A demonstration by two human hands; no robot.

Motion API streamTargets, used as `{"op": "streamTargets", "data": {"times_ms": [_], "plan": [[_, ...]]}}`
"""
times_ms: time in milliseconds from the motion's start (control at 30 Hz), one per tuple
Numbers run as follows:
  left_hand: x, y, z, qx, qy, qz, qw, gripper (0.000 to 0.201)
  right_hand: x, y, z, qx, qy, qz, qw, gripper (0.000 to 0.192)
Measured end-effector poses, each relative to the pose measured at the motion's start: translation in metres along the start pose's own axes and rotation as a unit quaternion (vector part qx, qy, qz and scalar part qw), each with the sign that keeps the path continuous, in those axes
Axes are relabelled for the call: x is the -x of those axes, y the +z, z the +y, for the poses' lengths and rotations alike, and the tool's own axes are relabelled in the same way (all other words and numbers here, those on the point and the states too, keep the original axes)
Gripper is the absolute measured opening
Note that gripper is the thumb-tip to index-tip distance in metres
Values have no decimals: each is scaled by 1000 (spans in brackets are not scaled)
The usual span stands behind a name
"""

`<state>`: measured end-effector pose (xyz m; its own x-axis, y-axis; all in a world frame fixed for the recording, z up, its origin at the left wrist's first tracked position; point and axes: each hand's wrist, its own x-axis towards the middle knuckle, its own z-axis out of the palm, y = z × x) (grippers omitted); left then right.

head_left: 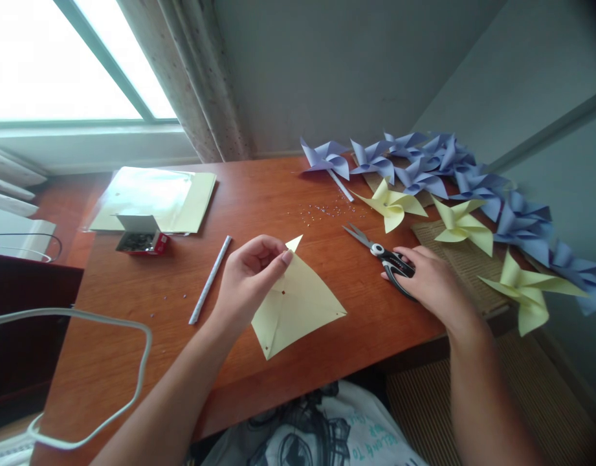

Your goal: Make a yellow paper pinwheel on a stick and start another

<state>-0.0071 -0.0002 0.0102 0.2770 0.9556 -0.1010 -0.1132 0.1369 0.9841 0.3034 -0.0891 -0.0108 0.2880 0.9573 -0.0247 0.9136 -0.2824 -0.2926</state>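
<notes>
A square of pale yellow paper (305, 301) has small holes punched at its centre and near its corners, and crease or cut lines run toward the middle. My left hand (259, 268) pinches it by the upper edge near the top corner; the fingers cover part of that side. At the right, my right hand (428, 278) grips the black-and-white handles of the scissors (379, 251). Their blades point up and left and stand slightly apart, low over the table. Whether the scissors touch the table, I cannot tell.
Several purple pinwheels (373, 155) and three yellow pinwheels (463, 226) lie along the right side, partly on corrugated cardboard (472, 275). Tiny beads (321, 210) are scattered mid-table. Leftward are a rolled paper stick (210, 278), an open small box (142, 243), paper sheets (203, 200) and a white cable (145, 362).
</notes>
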Motion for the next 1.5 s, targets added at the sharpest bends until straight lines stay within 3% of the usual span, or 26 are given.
{"op": "streamTargets", "data": {"times_ms": [300, 700, 900, 1000, 1100, 1200, 1300, 1400, 1500], "plan": [[0, 1, 0, 19, 4, -13, 1000, 21, 0, 4, 0, -14, -43, 9, 999, 42], [0, 0, 3, 26, 11, -9, 1000, 21, -1, 11, -6, 15, -30, 36, 999, 31], [0, -1, 2, 7, 6, -6, 1000, 21, 5, 10, -8, 2, -61, 21, 998, 29], [0, -2, 1, -10, 8, 0, 1000, 19, 13, 4, -10, -1, -70, 54, 996, 32], [0, -2, 0, -16, 10, 0, 1000, 19, 18, -4, -21, -30, -69, 112, 991, 28], [-2, -2, -2, -23, 4, -4, 1000, 21, 14, -4, -44, -138, -94, 98, 981, 22], [-3, -2, -5, -41, -3, -4, 999, 23, -6, 11, -75, -329, -103, -11, 939, 19], [-3, -2, -6, -48, -7, -6, 999, 24, -38, 36, -108, -536, -54, -117, 835, 21], [-3, -3, -5, -49, 1, -3, 999, 23, -68, 56, -133, -646, -42, -198, 736, 23]]}}
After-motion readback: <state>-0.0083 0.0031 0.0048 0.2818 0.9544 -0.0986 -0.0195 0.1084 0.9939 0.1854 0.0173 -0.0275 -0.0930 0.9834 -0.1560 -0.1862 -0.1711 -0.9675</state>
